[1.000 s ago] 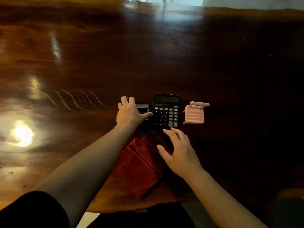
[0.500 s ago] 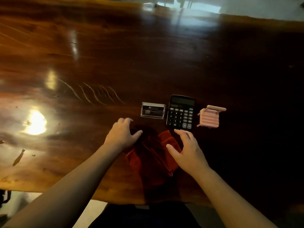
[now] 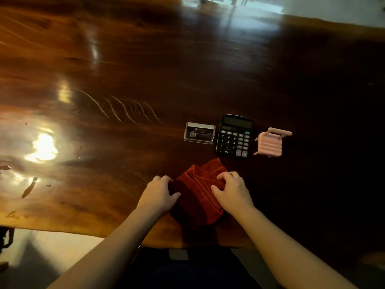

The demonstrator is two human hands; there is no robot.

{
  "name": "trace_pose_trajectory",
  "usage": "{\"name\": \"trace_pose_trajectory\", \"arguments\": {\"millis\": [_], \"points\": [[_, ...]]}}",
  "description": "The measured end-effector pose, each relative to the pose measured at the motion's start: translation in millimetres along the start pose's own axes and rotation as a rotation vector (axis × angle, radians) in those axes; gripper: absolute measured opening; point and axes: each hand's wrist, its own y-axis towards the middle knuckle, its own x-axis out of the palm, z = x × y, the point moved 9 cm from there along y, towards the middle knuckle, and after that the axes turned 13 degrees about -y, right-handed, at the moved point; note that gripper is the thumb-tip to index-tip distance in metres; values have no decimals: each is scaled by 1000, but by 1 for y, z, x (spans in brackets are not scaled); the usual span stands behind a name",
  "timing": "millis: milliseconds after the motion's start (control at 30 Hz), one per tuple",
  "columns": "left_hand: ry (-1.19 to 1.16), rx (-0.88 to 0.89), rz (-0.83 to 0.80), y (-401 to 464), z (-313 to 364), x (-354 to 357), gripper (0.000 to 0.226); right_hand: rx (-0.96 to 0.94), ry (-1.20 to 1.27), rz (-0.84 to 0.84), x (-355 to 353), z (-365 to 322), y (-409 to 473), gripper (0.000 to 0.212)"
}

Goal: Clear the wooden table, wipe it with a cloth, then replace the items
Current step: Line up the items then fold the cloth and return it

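Note:
A folded dark red cloth [image 3: 198, 195] lies on the glossy wooden table [image 3: 125, 69] near its front edge. My left hand [image 3: 159, 195] rests against the cloth's left side, fingers curled onto it. My right hand [image 3: 232, 189] presses on the cloth's right side, fingers bent over a fold. Just beyond the cloth stand three items in a row: a clear card holder [image 3: 199, 133] with dark cards, a black calculator [image 3: 234, 136], and a small pink slatted chair-shaped object [image 3: 270, 143].
The table's front edge [image 3: 83, 231] runs just below my hands, with pale floor [image 3: 41, 253] beneath at the left. Small specks of debris [image 3: 29, 187] lie on the shiny left part of the table. The far edge meets a bright floor.
My left hand drew back from the card holder, leaving it standing left of the calculator. Both hands then moved onto the red cloth.

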Motion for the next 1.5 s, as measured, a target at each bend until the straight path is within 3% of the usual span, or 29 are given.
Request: {"name": "trace_pose_trajectory", "arguments": {"millis": [133,300,400,467,567,700,833,1000,1200,1333,1500], "points": [[-76,-19,-6,3,-1,2,57,47,-58,-1,7,-1,3,51],[-100,-16,12,9,6,0,42,-46,-281,147,-1,-14,-6,37],[-106,-4,25,10,10,1,31,-60,-281,21,18,-19,-12,52],[-118,0,21,10,12,2,27,-53,-195,-16,24,-22,-16,42],[-130,-4,16,10,14,3,23,-44,-86,-40,24,-23,-18,10],[-162,-17,10,11,13,4,30,-17,42,-113,23,-15,-12,16],[-145,-41,-17,14,14,6,41,-69,9,-191,29,-12,-9,40],[-143,-45,-7,14,13,7,44,-183,-93,-10,18,-23,-12,15],[-145,-29,26,13,16,6,46,-194,117,101,-7,-19,-21,4],[-174,-3,40,13,23,7,50,-74,262,154,-34,11,-11,10],[-220,-44,61,13,29,11,52,102,260,164,-41,52,13,8]]}}
